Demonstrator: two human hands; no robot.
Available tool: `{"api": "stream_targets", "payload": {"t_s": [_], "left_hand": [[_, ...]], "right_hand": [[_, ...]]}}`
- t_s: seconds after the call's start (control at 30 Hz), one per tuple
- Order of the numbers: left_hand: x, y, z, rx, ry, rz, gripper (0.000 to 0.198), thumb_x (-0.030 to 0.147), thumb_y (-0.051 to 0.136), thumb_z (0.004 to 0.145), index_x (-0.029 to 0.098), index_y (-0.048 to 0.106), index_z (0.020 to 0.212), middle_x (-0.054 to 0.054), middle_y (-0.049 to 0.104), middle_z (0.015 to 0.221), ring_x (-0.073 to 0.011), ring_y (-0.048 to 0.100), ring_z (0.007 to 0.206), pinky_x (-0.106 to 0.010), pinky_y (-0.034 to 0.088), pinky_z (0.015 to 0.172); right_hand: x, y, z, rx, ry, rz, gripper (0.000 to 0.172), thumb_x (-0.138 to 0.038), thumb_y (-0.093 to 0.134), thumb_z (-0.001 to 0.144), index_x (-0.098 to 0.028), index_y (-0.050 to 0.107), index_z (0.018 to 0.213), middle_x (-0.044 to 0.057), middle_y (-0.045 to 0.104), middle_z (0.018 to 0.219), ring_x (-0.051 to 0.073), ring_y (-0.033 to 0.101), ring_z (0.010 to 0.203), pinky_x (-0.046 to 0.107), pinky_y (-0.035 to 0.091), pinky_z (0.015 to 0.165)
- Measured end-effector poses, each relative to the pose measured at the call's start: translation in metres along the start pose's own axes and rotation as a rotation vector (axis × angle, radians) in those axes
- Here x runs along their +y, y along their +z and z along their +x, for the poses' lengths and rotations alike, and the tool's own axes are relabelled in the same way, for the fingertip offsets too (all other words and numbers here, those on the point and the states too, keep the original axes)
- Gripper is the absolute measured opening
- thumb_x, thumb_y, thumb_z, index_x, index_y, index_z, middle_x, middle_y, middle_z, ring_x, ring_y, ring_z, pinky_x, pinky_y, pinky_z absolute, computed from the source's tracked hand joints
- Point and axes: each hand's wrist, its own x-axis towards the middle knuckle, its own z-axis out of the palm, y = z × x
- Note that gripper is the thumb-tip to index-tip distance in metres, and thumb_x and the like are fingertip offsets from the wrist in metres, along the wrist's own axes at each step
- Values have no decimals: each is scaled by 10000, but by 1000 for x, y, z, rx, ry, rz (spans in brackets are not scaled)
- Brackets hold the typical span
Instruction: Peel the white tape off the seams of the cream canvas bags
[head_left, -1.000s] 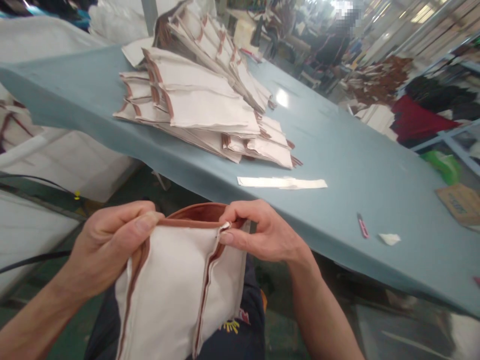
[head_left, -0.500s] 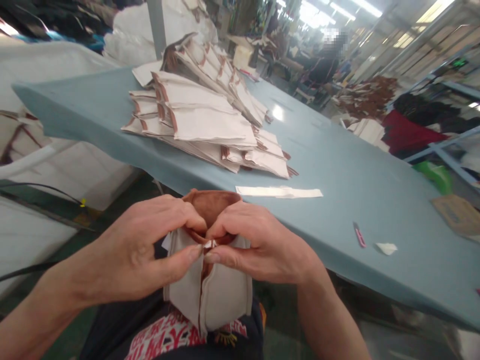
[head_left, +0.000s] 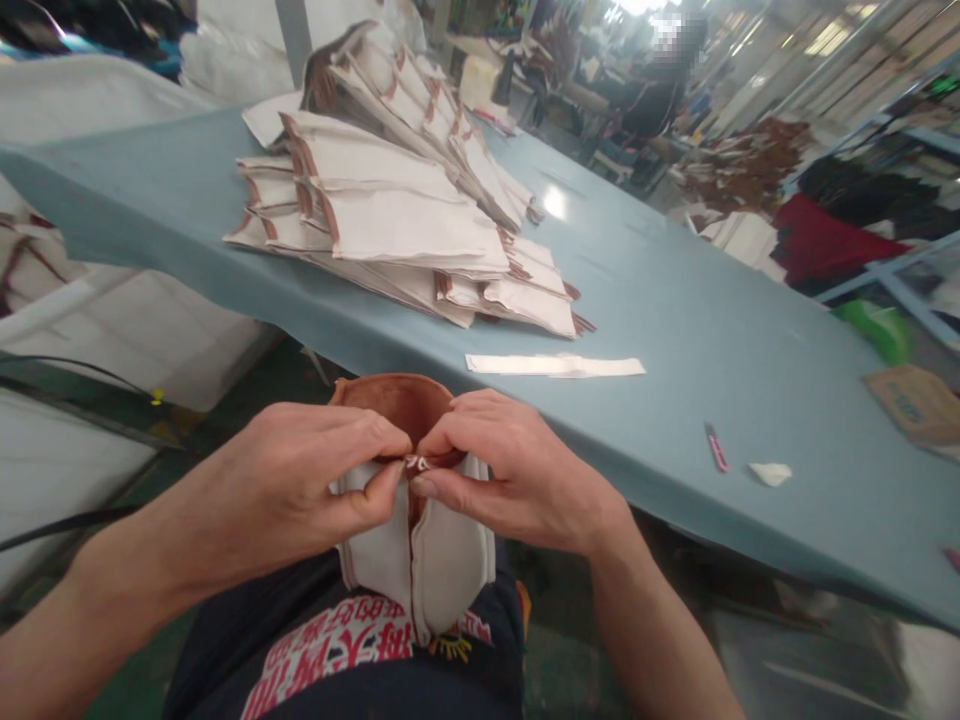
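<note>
A cream fabric piece with a brown lining (head_left: 450,560), sewn into a tube, stands upright over my lap. My left hand (head_left: 322,470) pinches its rim on one side of a front seam. On the other side of that seam, my right hand (head_left: 502,470) grips the rim between thumb and fingers. Both sets of fingertips nearly meet, and a small white bit, perhaps thread or tape, shows between them. Below the fingers the seam parts slightly, showing brown inside. What lies under the fingertips is hidden.
Stacked cream pieces with brown edges (head_left: 397,200) lie on the blue-covered table (head_left: 660,300). Nearer me are a white strip (head_left: 555,366), a pink-handled cutter (head_left: 716,448) and a white scrap (head_left: 771,473). A person (head_left: 660,90) sits in the background.
Both hands keep their pinch on the rim and have risen slightly in the picture. The left fingers have curled tighter, and the tube appears turned a little. The view has shifted slightly.
</note>
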Motion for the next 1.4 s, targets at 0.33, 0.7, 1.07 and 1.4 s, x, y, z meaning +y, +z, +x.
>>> {"api": "stream_targets", "payload": {"t_s": [0.33, 0.7, 1.07, 1.4], "left_hand": [[6, 6, 6, 20, -164, -158, 200, 187, 612, 965, 230, 771, 852, 95, 751, 676, -76, 675, 537, -186, 442, 559], [8, -2, 8, -44, -223, -337, 314, 160, 525, 953, 216, 793, 798, 92, 746, 622, -42, 629, 484, -79, 435, 506], [-2, -8, -3, -168, -304, -486, 256, 187, 625, 983, 214, 786, 785, 93, 715, 660, -59, 605, 548, -109, 440, 542], [-5, -6, -7, -162, -355, -456, 274, 208, 597, 977, 201, 825, 826, 72, 785, 698, -50, 653, 563, -72, 457, 540]], "right_hand": [[-2, 15, -2, 122, 54, 25, 167, -232, 640, 1025, -237, 624, 860, -12, 714, 794, 172, 623, 757, 344, 483, 853], [-6, 23, 3, 159, 127, 82, 199, -279, 636, 1017, -239, 599, 825, -8, 710, 790, 171, 625, 754, 322, 452, 817], [-7, 29, 8, 41, 148, 96, 250, -304, 713, 987, -242, 553, 806, -46, 634, 743, 144, 551, 714, 310, 416, 790], [2, 14, 2, 10, 66, 177, 100, -252, 702, 1102, -210, 713, 1011, 7, 802, 946, 148, 695, 840, 277, 511, 821]]}}
